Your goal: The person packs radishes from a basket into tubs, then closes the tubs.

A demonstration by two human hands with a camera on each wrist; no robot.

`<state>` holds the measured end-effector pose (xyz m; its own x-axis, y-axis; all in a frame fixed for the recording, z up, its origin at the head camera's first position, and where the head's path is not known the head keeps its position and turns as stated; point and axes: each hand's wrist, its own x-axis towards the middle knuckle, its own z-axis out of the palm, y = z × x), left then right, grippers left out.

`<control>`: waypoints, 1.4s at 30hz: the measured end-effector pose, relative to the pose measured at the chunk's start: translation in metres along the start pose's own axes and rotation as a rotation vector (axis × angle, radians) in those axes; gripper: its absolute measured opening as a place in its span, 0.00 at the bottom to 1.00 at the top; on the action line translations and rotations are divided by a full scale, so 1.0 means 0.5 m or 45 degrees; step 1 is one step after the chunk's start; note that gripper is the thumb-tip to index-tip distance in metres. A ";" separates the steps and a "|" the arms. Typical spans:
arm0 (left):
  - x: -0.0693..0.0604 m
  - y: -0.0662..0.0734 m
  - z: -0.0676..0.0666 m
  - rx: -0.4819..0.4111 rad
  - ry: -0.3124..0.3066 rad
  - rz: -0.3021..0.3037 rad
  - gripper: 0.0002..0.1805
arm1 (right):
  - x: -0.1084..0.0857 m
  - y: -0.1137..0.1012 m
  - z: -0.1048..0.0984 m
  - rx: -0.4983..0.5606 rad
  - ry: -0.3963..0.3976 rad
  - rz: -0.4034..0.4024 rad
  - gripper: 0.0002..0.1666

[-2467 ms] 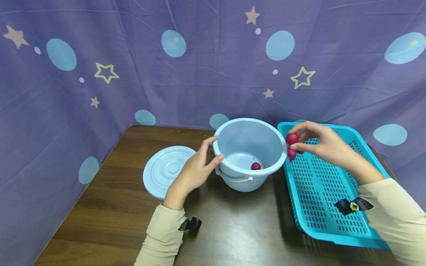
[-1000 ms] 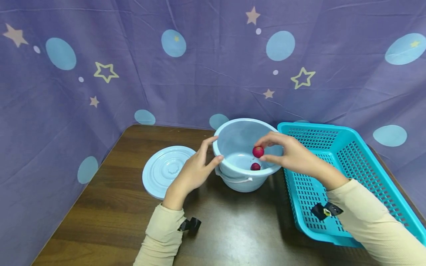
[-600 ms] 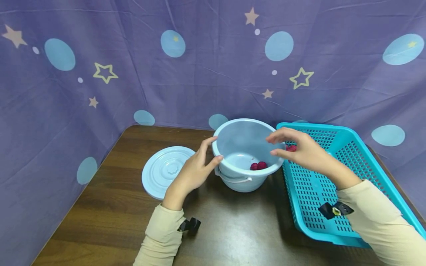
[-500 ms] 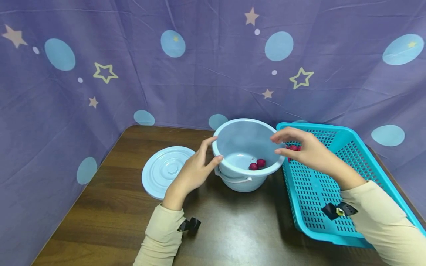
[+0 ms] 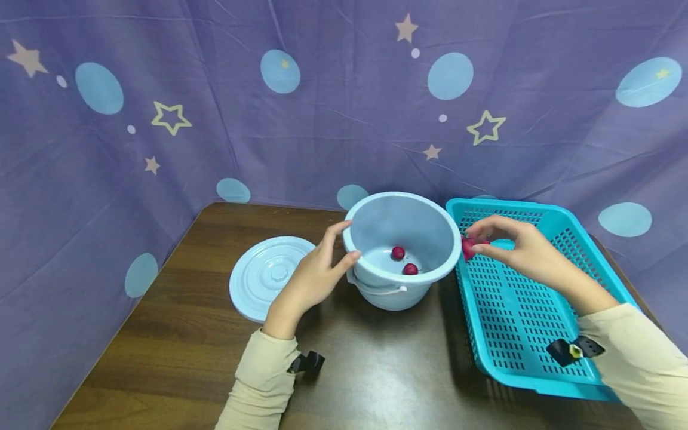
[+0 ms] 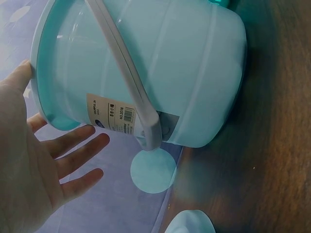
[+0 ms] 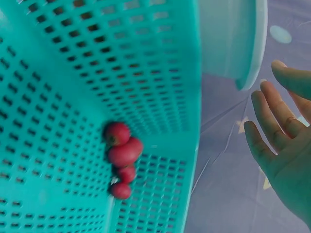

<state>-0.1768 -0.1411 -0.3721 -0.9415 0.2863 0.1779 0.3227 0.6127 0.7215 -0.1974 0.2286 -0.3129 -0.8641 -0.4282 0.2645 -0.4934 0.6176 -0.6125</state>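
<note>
In the head view, a pale blue bucket [image 5: 395, 292] stands upright on the table with two red radishes [image 5: 398, 253] apart on its bottom. My left hand [image 5: 317, 272] touches the left side of its rim, fingers spread and fairly straight, as the left wrist view also shows. Over the far left corner of the turquoise basket [image 5: 529, 382] is my right hand [image 5: 518, 245], thumb and fingers apart. Below it lie several radishes [image 7: 125, 153], bunched in the corner in the right wrist view. That view shows nothing in the right hand [image 7: 286, 141].
A pale blue lid [image 5: 271, 272] lies flat on the wooden table [image 5: 371, 376], left of the bucket and partly behind my left hand. The bucket's handle [image 5: 378, 292] hangs down in front. Behind the table hangs a purple patterned cloth [image 5: 344, 101].
My right hand carried a radish from the basket into the bucket, let go, and came back over the basket. The radishes in the bucket rolled apart. My left hand stayed at the rim.
</note>
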 end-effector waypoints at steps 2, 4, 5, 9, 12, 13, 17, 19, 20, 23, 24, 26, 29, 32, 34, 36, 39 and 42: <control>0.000 0.000 0.000 -0.001 -0.003 -0.012 0.37 | -0.004 0.014 0.000 -0.034 -0.001 -0.006 0.17; 0.000 0.000 0.000 -0.007 -0.007 -0.011 0.37 | -0.007 0.027 -0.001 -0.057 -0.007 -0.007 0.17; 0.000 0.000 0.000 -0.011 -0.010 -0.011 0.37 | -0.008 0.033 -0.001 -0.061 -0.009 0.012 0.17; 0.001 -0.002 0.000 -0.020 -0.008 0.000 0.36 | -0.011 0.054 -0.002 -0.093 -0.042 0.080 0.17; 0.001 -0.001 0.000 -0.016 -0.004 0.003 0.36 | -0.011 0.072 -0.005 -0.105 -0.072 0.117 0.17; 0.000 -0.001 0.000 -0.015 -0.003 0.002 0.36 | -0.009 0.079 -0.004 -0.109 -0.078 0.126 0.16; 0.000 -0.003 0.000 -0.016 -0.002 0.001 0.36 | -0.003 0.114 -0.002 -0.127 -0.084 0.158 0.17; 0.000 -0.003 0.000 -0.017 0.000 0.002 0.36 | 0.000 0.131 -0.002 -0.137 -0.078 0.177 0.17; 0.001 -0.003 0.001 -0.018 0.001 0.003 0.36 | 0.002 0.139 -0.002 -0.135 -0.077 0.188 0.18; 0.000 -0.002 0.000 -0.016 0.004 0.003 0.36 | 0.007 0.159 -0.003 -0.115 -0.074 0.225 0.20; 0.000 -0.002 0.000 -0.015 0.004 0.004 0.36 | 0.009 0.165 -0.004 -0.109 -0.071 0.234 0.20; 0.000 -0.001 0.000 -0.016 0.003 0.004 0.36 | 0.014 0.177 -0.007 -0.097 -0.070 0.250 0.21; -0.002 0.000 -0.001 -0.021 0.001 0.004 0.36 | 0.020 0.193 -0.012 -0.087 -0.079 0.285 0.22; -0.002 0.000 -0.001 -0.026 0.002 0.002 0.36 | 0.026 0.206 -0.015 -0.088 -0.105 0.334 0.22; -0.001 -0.001 -0.001 -0.028 0.001 0.003 0.36 | 0.029 0.214 -0.016 -0.084 -0.124 0.370 0.23; -0.001 -0.001 0.000 -0.026 0.002 0.003 0.36 | 0.032 0.219 -0.016 -0.084 -0.140 0.400 0.23; 0.000 -0.002 0.001 -0.028 -0.002 0.010 0.36 | 0.035 0.227 -0.015 -0.078 -0.156 0.430 0.24; 0.000 -0.003 0.001 -0.029 -0.001 0.011 0.36 | 0.038 0.234 -0.011 -0.074 -0.164 0.433 0.24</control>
<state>-0.1773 -0.1415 -0.3737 -0.9386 0.2921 0.1835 0.3283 0.5933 0.7350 -0.2720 0.2964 -0.3752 -0.9619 -0.2696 -0.0451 -0.1885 0.7738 -0.6048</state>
